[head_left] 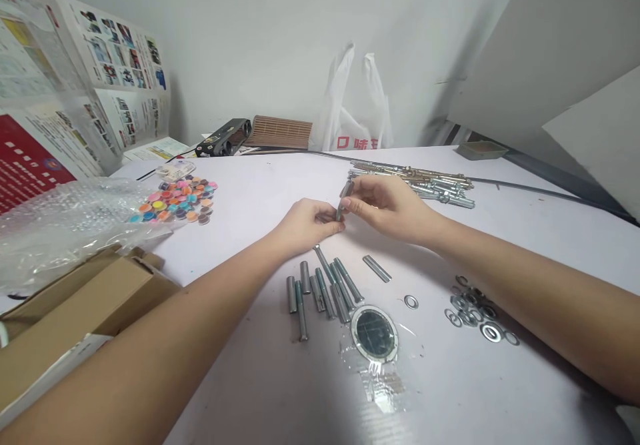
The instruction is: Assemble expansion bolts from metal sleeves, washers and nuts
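Between my two hands, near the middle of the table, a small metal bolt or sleeve (347, 195) stands tilted. My right hand (385, 206) pinches it from the right. The fingers of my left hand (311, 226) are closed around its lower end. Just below lie several loose metal bolts (324, 288) and grey sleeves (305, 277), with one more sleeve (377, 269) to their right. A single washer (411, 302) lies further right, and a pile of washers (470, 308) is beside my right forearm. Behind my right hand is a stack of assembled bolts (440, 185).
A round dark disc (375, 333) sits under clear tape on the white table (250, 391). Colourful discs (185, 199), bubble wrap (75, 225) and a cardboard box (95, 311) are at the left. A white plastic bag (353, 111) and a shallow tray (481, 150) stand behind.
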The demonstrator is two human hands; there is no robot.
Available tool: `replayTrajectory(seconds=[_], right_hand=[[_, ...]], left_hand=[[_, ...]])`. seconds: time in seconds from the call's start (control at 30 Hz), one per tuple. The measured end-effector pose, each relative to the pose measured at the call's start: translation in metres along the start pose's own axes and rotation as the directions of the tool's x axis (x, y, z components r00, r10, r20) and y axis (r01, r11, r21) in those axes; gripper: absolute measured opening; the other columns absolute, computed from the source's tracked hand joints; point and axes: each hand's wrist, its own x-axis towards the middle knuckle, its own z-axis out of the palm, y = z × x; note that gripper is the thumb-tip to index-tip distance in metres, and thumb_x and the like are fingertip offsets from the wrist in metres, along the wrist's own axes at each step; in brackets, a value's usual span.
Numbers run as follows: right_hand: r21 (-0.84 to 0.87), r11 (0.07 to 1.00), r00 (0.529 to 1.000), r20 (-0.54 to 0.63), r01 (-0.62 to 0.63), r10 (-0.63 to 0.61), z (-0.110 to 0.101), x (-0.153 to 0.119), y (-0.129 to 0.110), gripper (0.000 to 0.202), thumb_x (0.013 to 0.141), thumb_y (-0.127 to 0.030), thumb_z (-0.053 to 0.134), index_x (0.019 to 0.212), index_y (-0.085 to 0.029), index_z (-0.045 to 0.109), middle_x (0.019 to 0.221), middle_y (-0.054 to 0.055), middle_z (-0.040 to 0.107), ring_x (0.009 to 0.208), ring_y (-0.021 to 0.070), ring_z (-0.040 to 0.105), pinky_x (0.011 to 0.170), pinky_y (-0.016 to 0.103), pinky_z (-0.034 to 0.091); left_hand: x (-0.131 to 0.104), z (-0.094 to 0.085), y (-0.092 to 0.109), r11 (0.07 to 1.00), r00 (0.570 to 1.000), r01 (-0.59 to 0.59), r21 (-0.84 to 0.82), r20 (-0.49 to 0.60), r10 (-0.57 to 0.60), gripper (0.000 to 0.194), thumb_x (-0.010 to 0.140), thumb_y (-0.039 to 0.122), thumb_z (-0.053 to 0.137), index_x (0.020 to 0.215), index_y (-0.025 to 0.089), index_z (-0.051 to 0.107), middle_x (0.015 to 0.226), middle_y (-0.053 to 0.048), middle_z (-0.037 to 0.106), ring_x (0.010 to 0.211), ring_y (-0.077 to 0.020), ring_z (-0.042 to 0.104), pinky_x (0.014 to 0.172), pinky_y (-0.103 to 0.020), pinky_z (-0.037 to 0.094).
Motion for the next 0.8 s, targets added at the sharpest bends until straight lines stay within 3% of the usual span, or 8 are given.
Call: replayTrajectory(seconds=[0.23, 0.43, 0.63, 0.73, 0.8], right_hand=[[-0.094, 0.992, 0.996, 0.018, 0.088, -0.087, -0.0031, 0.0016, -0.0011, 0.022, 0.089, -0.034, 0.058, 0.080, -0.015, 0.064, 0.072, 0.003, 0.062, 0.066, 0.0140, 0.053, 0.060, 0.029, 0.039], [-0.041, 0.992, 0.990, 0.080, 0.118, -0.114, -0.0072, 0.0022, -0.0024, 0.017, 0.088, -0.031, 0.058, 0.085, -0.015, 0.063, 0.071, 0.002, 0.060, 0.066, 0.0127, 0.051, 0.059, 0.028, 0.038], [-0.235, 0.959, 0.986, 0.100, 0.156, -0.136, -0.0074, 0.0002, -0.0061, 0.015, 0.088, -0.026, 0.055, 0.084, -0.016, 0.065, 0.075, 0.003, 0.064, 0.067, 0.0136, 0.054, 0.064, 0.029, 0.039], [-0.262, 0.956, 0.987, 0.130, 0.129, -0.097, -0.0061, 0.0006, -0.0047, 0.019, 0.089, -0.029, 0.053, 0.085, -0.016, 0.066, 0.072, 0.003, 0.065, 0.065, 0.0140, 0.055, 0.063, 0.029, 0.040], [-0.242, 0.969, 0.990, 0.143, 0.055, -0.021, -0.0089, 0.0003, -0.0044, 0.025, 0.089, -0.034, 0.056, 0.100, -0.015, 0.066, 0.077, 0.004, 0.067, 0.068, 0.0149, 0.057, 0.063, 0.029, 0.042]], left_hand=[[-0.0001, 0.0011, -0.0018, 1.000, 1.000, -0.019, 0.009, 0.005, 0.019, 0.013, 0.076, 0.025, 0.068, 0.084, 0.015, 0.074, 0.080, -0.003, 0.073, 0.077, -0.0159, 0.065, 0.073, -0.028, 0.048], [0.0004, 0.0016, -0.0021, 0.999, 1.000, -0.020, 0.044, -0.009, 0.021, 0.015, 0.076, 0.026, 0.069, 0.086, 0.016, 0.074, 0.081, -0.004, 0.074, 0.077, -0.0159, 0.066, 0.073, -0.028, 0.048], [0.0008, 0.0012, -0.0026, 0.999, 1.000, -0.015, 0.034, 0.006, 0.015, 0.018, 0.077, 0.029, 0.068, 0.087, 0.016, 0.074, 0.084, -0.004, 0.074, 0.080, -0.0173, 0.067, 0.075, -0.029, 0.049], [0.0013, 0.0014, -0.0038, 0.999, 1.000, -0.007, 0.037, 0.005, 0.007, 0.020, 0.077, 0.030, 0.068, 0.089, 0.016, 0.075, 0.085, -0.004, 0.074, 0.081, -0.0181, 0.067, 0.075, -0.029, 0.050], [0.0013, 0.0015, -0.0044, 1.000, 1.000, -0.008, 0.030, 0.012, 0.008, 0.021, 0.077, 0.030, 0.068, 0.090, 0.016, 0.075, 0.085, -0.004, 0.074, 0.081, -0.0185, 0.068, 0.075, -0.030, 0.050]])
